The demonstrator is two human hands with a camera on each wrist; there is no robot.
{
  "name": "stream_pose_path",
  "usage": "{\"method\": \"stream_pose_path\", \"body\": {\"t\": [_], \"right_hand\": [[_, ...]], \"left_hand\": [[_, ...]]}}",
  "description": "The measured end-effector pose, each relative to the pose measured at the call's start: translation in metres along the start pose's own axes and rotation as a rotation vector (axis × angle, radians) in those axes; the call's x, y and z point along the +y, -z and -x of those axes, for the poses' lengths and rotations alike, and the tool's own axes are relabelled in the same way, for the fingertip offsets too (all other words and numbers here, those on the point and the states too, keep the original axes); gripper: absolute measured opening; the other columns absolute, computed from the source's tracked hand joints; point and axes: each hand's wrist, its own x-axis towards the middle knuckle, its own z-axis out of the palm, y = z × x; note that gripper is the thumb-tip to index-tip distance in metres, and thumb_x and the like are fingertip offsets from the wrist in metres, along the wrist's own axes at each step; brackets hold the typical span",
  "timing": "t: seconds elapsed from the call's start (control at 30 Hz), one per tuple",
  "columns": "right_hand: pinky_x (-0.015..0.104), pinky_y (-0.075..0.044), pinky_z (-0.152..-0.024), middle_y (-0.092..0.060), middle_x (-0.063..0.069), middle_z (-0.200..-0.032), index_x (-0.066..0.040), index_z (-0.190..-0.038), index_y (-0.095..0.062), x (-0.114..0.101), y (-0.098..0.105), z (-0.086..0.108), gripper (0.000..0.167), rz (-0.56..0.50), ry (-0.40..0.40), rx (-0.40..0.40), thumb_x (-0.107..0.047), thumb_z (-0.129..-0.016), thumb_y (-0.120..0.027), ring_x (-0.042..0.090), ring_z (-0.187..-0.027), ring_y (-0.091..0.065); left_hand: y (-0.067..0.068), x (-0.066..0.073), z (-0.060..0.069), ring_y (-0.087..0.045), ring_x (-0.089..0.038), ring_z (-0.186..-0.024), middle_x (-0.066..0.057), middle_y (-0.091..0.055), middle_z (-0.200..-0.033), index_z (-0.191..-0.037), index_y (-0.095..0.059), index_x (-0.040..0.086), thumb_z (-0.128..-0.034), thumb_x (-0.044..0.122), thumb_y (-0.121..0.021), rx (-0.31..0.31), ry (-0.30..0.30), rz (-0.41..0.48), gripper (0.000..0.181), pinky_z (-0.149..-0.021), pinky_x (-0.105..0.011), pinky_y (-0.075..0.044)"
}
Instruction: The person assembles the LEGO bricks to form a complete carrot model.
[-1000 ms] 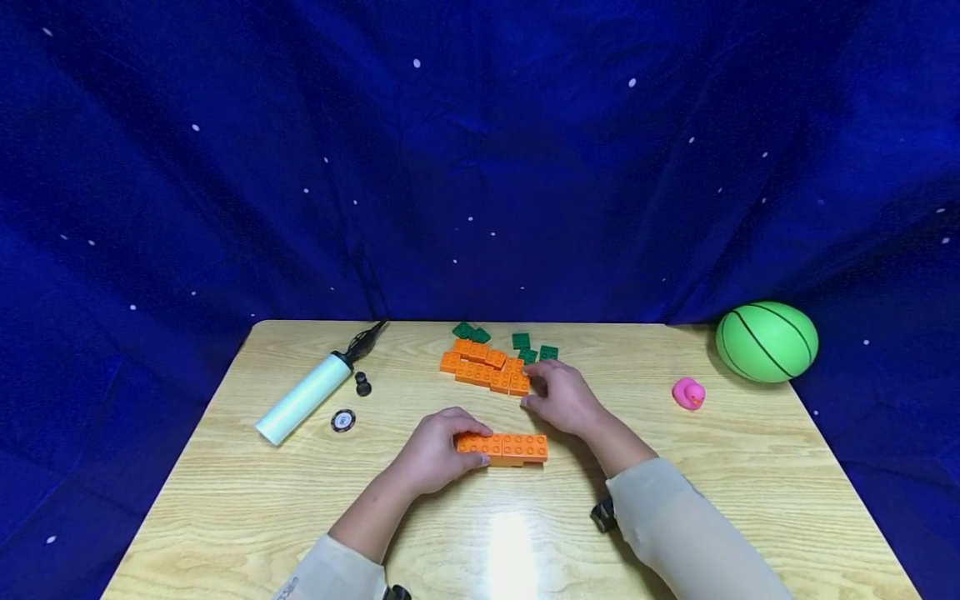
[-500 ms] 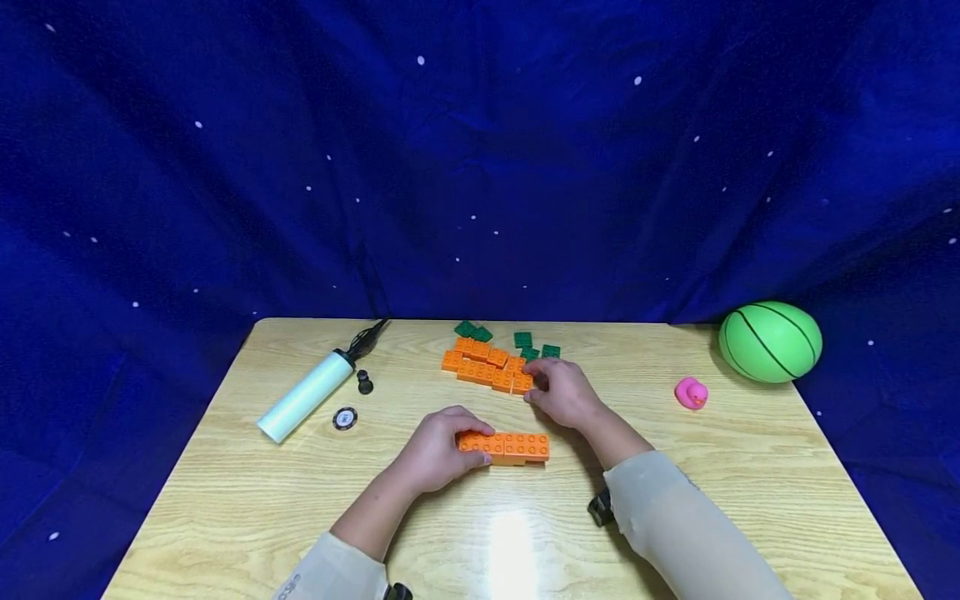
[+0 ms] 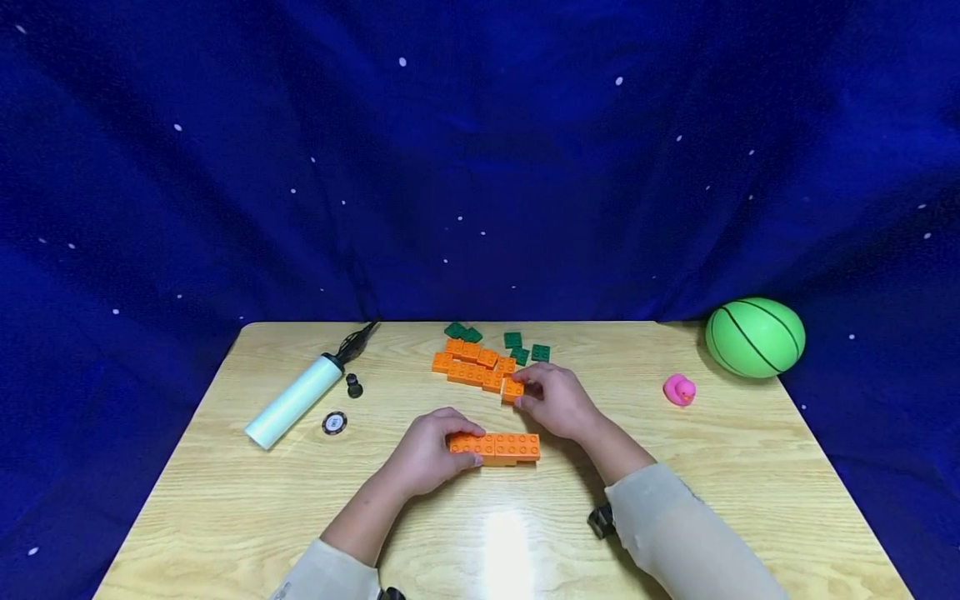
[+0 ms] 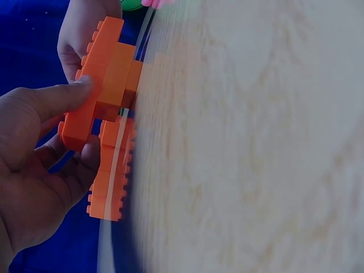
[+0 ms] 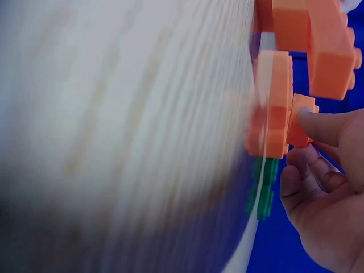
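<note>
My left hand [image 3: 427,452] grips the left end of a long orange block assembly [image 3: 517,447], thumb in front and fingers behind. In the left wrist view that assembly [image 4: 108,74] shows stacked, stepped layers. My right hand [image 3: 561,402] pinches a small orange brick [image 3: 512,391] at the right end of a group of orange bricks [image 3: 467,372]. The right wrist view shows thumb and fingers of the right hand [image 5: 330,182] on this brick [image 5: 300,120], beside the other orange bricks [image 5: 273,102].
Green bricks [image 3: 512,340] lie behind the orange ones. To the left are a pump [image 3: 296,400], a small black piece [image 3: 354,386] and a round chip [image 3: 334,423]. A pink duck [image 3: 679,390] and a green ball [image 3: 755,337] stand at the right of the wooden table [image 3: 720,483].
My right hand has drawn the small orange brick slightly toward me, and a gap now shows beside its group. The left hand keeps its grip. The whole head view has shifted a little.
</note>
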Motion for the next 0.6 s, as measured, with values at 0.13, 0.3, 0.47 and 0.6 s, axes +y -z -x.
{"method": "stream_pose_path", "body": {"t": [0.13,0.3,0.47,0.6], "right_hand": [[0.036,-0.056,-0.082,-0.070,0.004,-0.121,-0.013,-0.123,-0.075,-0.008,0.002,0.006,0.029,-0.027,0.011,0.009,-0.014,-0.094,-0.078,0.017,-0.094,-0.064],[0.032,-0.055,-0.076,-0.069,0.001,-0.120,-0.014,-0.124,-0.074,-0.017,0.005,0.015,0.030,-0.062,0.060,0.008,-0.015,-0.094,-0.078,0.012,-0.087,-0.061],[0.030,-0.055,-0.074,-0.069,-0.001,-0.120,-0.015,-0.124,-0.074,-0.022,0.008,0.026,0.031,-0.073,0.077,0.014,-0.014,-0.094,-0.078,0.009,-0.085,-0.060],[0.028,-0.056,-0.072,-0.068,-0.001,-0.123,-0.014,-0.126,-0.073,-0.024,0.012,0.037,0.032,-0.090,0.092,0.003,-0.013,-0.095,-0.077,0.009,-0.085,-0.061]], "left_hand": [[0.001,-0.002,0.000,-0.063,-0.013,-0.108,0.014,-0.067,-0.105,-0.110,-0.079,0.022,-0.0842,0.020,-0.088,-0.004,-0.012,-0.008,0.027,-0.100,-0.041,-0.052],[0.003,-0.003,0.002,-0.064,-0.013,-0.106,0.013,-0.067,-0.105,-0.108,-0.080,0.022,-0.0833,0.018,-0.089,0.011,0.002,-0.012,0.027,-0.100,-0.042,-0.052],[0.003,-0.002,0.002,-0.064,-0.013,-0.106,0.012,-0.067,-0.105,-0.109,-0.080,0.021,-0.0834,0.018,-0.089,0.011,-0.001,-0.017,0.027,-0.099,-0.042,-0.052],[0.000,0.000,0.001,-0.063,-0.014,-0.106,0.012,-0.067,-0.106,-0.109,-0.079,0.022,-0.0838,0.018,-0.089,-0.001,0.005,-0.012,0.027,-0.100,-0.042,-0.052]]}}
